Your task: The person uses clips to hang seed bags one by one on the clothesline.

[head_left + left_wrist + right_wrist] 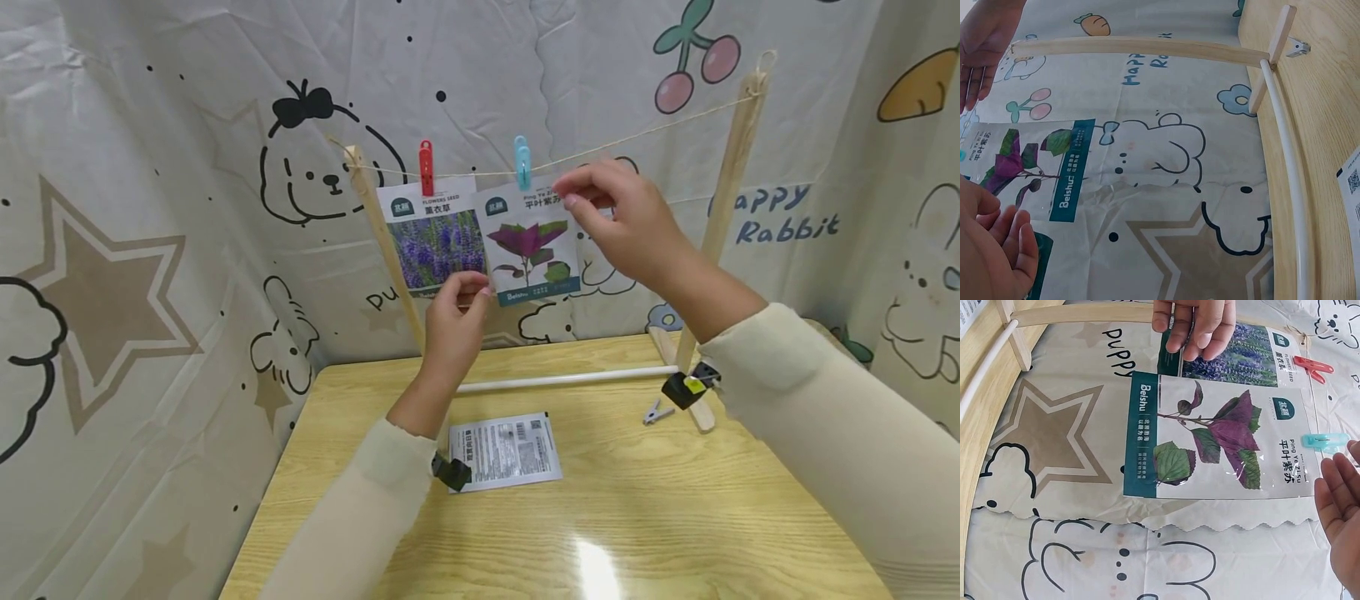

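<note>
Two seed packets hang side by side from a thin string. The purple-leaf packet hangs by a light blue clothespin; the lavender packet, partly behind it, hangs by a red clothespin. My right hand is at the purple-leaf packet's upper right corner. In the right wrist view its loosely bent fingers are beside the blue clothespin, with nothing between them. My left hand is by the packets' lower edges, fingers loosely bent and thumb apart, overlapping the lavender packet.
Wooden posts carry the string, and a white rod runs between them low down. On the table lie a third packet, printed side up, and a grey clothespin near the right post's foot. A patterned cloth hangs behind.
</note>
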Motion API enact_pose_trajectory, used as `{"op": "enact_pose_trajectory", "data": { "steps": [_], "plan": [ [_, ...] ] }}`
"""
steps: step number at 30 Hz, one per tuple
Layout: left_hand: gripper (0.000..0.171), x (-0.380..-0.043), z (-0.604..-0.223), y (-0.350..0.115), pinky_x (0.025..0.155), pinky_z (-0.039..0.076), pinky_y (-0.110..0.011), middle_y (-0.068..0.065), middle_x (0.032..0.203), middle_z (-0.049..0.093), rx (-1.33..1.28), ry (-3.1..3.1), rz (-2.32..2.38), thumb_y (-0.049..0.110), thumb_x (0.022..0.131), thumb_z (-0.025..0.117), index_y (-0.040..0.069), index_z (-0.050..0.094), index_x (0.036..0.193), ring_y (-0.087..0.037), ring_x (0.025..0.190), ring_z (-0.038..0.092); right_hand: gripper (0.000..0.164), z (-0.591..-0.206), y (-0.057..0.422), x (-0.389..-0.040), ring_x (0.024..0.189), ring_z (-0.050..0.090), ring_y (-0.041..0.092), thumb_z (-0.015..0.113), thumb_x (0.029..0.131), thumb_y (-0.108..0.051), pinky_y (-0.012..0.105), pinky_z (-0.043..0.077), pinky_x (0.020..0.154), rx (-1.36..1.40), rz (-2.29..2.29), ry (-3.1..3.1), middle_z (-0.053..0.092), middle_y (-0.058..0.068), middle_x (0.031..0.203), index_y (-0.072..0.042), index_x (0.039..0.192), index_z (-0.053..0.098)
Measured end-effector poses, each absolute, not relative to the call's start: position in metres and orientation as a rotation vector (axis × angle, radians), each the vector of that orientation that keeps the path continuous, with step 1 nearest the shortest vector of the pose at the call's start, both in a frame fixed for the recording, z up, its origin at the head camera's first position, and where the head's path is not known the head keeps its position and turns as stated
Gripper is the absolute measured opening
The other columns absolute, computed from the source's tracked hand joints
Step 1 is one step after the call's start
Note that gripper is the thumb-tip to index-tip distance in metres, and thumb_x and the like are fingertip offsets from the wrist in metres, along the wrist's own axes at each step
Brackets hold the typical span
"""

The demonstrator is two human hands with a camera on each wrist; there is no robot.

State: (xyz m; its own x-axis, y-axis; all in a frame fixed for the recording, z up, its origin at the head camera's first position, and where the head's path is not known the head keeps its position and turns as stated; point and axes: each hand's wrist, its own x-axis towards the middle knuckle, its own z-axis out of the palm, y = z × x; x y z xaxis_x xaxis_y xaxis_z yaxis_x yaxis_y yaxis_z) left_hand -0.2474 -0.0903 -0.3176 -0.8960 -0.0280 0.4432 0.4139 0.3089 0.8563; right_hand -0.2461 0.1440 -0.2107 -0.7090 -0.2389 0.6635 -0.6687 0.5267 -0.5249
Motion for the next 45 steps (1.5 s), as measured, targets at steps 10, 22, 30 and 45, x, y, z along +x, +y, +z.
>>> {"op": "enact_pose_trajectory", "data": {
  "steps": [10, 22, 30, 45],
  "plan": [
    [0.015, -0.245, -0.321, -0.094, 0.078, 0.053, -0.025, -0.013, 0.109, 0.071, -0.356, -2.180, -1.672, 0.012, 0.100, 0.060, 0.006, 0.065, 0.113, -0.028, 0.098, 0.066, 0.023, -0.220, 0.149, -0.244, 0.100, 0.054, 0.009, 0.054, 0.105, -0.014, 0.013, 0.045, 0.090, 0.748, 1.099, -2.251, 0.064, 0.006, 0.118, -0.003, 0.120, 0.066],
    [0.019, -0.242, -0.325, -0.098, 0.082, 0.055, -0.025, -0.008, 0.108, 0.072, -0.362, -2.182, -1.677, 0.015, 0.101, 0.060, 0.002, 0.064, 0.114, -0.024, 0.097, 0.067, 0.024, -0.228, 0.154, -0.239, 0.098, 0.055, 0.007, 0.052, 0.105, -0.013, 0.012, 0.045, 0.091, 0.759, 1.102, -2.253, 0.064, 0.006, 0.113, -0.004, 0.121, 0.067],
    [0.017, -0.240, -0.327, -0.101, 0.083, 0.053, -0.027, -0.006, 0.107, 0.071, -0.347, -2.188, -1.683, 0.018, 0.101, 0.060, 0.007, 0.065, 0.113, -0.027, 0.099, 0.067, 0.024, -0.235, 0.157, -0.238, 0.098, 0.053, 0.006, 0.052, 0.105, -0.014, 0.012, 0.045, 0.090, 0.753, 1.108, -2.249, 0.063, 0.005, 0.112, -0.004, 0.121, 0.067],
    [0.014, -0.237, -0.332, -0.104, 0.081, 0.052, -0.025, -0.016, 0.110, 0.071, -0.343, -2.190, -1.700, 0.016, 0.100, 0.063, 0.007, 0.066, 0.111, -0.021, 0.095, 0.067, 0.023, -0.252, 0.167, -0.234, 0.102, 0.054, 0.006, 0.053, 0.106, -0.018, 0.010, 0.043, 0.090, 0.670, 1.140, -2.306, 0.064, 0.005, 0.116, -0.008, 0.121, 0.067]
  ]
}}
